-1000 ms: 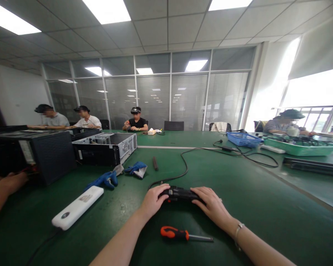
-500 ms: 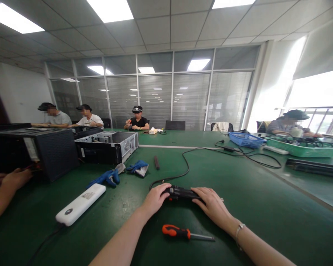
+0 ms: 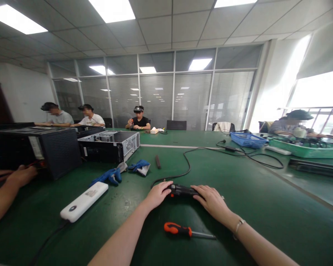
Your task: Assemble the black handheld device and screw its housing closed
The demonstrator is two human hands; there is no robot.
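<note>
Only the view has swung slightly left since the earlier frame; both hands keep their places on the tool (image 3: 182,190). Left hand (image 3: 158,193) wraps the tool's left end, thumb on the near side; right hand (image 3: 211,199) is curled over its right end. How tightly either grips, I cannot tell. The tool lies crosswise on the worktop (image 3: 261,210), long axis left to right, between the hands and touching both. Nearer the body than the tool lies a screwdriver (image 3: 182,229); beyond the tool, a cord (image 3: 189,167) curves away; left of it, gloves (image 3: 112,176)
</note>
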